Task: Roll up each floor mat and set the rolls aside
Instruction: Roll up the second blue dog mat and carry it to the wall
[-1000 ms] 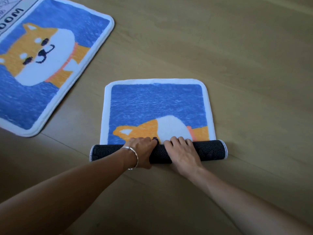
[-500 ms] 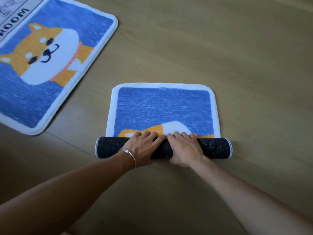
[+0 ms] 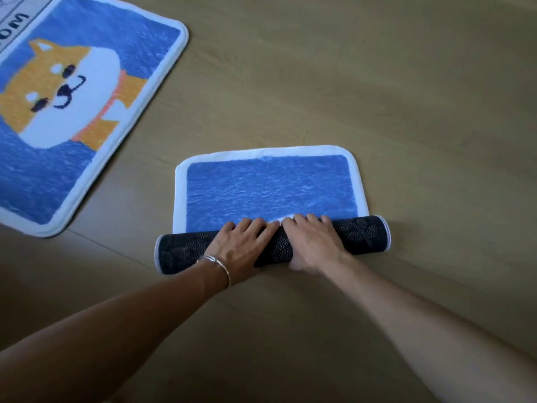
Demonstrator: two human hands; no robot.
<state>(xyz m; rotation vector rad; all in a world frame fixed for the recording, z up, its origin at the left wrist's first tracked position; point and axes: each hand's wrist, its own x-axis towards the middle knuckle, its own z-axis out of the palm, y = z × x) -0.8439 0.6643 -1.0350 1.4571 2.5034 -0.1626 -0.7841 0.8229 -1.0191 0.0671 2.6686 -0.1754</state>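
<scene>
I have both palms on the roll [image 3: 360, 234], side by side near its middle. My left hand [image 3: 247, 248], the one with the bracelet [image 3: 220, 266] at the wrist, and my right hand [image 3: 313, 242] both lie flat with the fingers stretched forward over the top, pressing rather than gripping. My right thumb is hidden, so I can't say where it sits. The mat [image 3: 270, 187] I'm working on is on the wooden floor [image 3: 406, 97] straight in front of me. Its near part is wound into a dark, dotted cylinder with the backing outward, and a stretch of blue pile with a white border lies flat beyond my fingertips. I'd judge this mat well over half rolled, with a few more turns needed to reach the far edge. The second mat [image 3: 72, 112], the one with the dog picture, lies fully flat off to my left, well apart and untouched. No finished roll is in sight, so most of the job remains.
</scene>
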